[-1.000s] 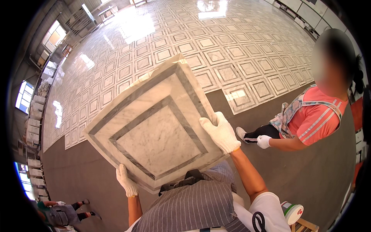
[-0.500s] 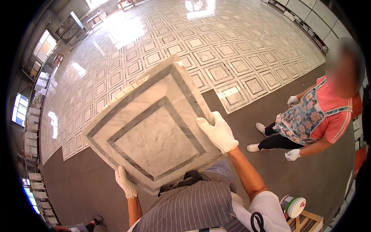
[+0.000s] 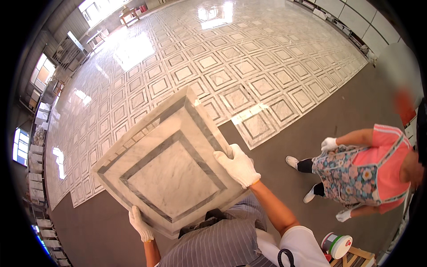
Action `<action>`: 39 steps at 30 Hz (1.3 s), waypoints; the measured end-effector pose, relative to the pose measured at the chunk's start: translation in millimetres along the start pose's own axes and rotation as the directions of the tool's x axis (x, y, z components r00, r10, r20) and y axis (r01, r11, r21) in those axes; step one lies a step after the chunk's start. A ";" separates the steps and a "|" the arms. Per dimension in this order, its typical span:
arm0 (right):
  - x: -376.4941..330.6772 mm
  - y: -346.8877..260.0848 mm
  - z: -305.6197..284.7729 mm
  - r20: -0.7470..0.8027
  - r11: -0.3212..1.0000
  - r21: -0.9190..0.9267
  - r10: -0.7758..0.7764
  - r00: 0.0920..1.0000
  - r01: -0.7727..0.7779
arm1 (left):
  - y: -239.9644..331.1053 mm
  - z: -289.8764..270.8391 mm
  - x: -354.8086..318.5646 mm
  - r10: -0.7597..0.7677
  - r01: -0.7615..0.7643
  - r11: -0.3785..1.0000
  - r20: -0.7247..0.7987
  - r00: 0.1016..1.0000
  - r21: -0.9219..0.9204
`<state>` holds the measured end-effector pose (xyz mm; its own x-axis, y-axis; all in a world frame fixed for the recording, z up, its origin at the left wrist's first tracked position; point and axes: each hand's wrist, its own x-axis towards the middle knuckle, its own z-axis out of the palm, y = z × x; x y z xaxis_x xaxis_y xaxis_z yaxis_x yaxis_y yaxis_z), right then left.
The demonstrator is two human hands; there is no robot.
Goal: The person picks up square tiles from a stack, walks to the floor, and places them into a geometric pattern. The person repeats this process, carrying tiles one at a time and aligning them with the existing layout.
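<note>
A large square marble tile (image 3: 175, 175), white with two grey inlaid square bands, is held tilted in front of my body. My left hand (image 3: 139, 224), in a white knit glove, grips its lower left edge. On the right side my gloved right hand (image 3: 238, 165) clasps the edge with the thumb lying on the face. The fingers behind the tile are hidden from view. Beyond it, matching tiles (image 3: 220, 78) cover the floor in a wide polished pattern, with a stepped near edge at a bare grey floor (image 3: 284, 178).
A co-worker in a pink shirt and flowered apron (image 3: 344, 175) stands at right, wearing white gloves. At lower right, a white-lidded bucket (image 3: 341, 247) stands by a wooden crate (image 3: 362, 257). Stacked pale pieces (image 3: 36, 173) line the left wall; a small table (image 3: 129, 16) is far back.
My view has shifted, and the tile sits slightly lower and farther left in it, still in both hands. The co-worker has moved lower in view, changing stance and arm position.
</note>
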<state>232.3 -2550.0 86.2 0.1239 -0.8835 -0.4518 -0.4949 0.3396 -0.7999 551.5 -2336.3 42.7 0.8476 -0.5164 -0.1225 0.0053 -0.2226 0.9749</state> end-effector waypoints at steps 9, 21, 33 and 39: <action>186.6 63.6 -130.9 0.064 0.955 -0.083 0.289 0.955 -0.283 | 18.9 225.9 11.3 -0.238 0.227 0.961 0.055 0.970 0.158; 359.8 220.9 -150.7 -0.077 0.766 -0.315 0.568 0.819 -0.560 | -150.8 403.2 53.3 -0.680 0.589 0.647 0.016 0.733 0.483; 546.2 438.8 -13.3 -0.171 0.680 -0.350 0.630 0.758 -0.644 | -457.4 490.4 146.4 -0.740 0.625 0.621 0.089 0.667 0.474; 626.1 558.1 74.6 -0.194 0.760 -0.241 0.571 0.797 -0.603 | -611.0 511.8 202.3 -0.679 0.552 0.656 0.084 0.729 0.515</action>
<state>97.8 -2889.6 -672.4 -0.3507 -0.5731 -0.7406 -0.6583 0.7134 -0.2403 448.2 -2728.0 -672.9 0.5696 -0.2948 -0.7673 0.1979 -0.8568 0.4761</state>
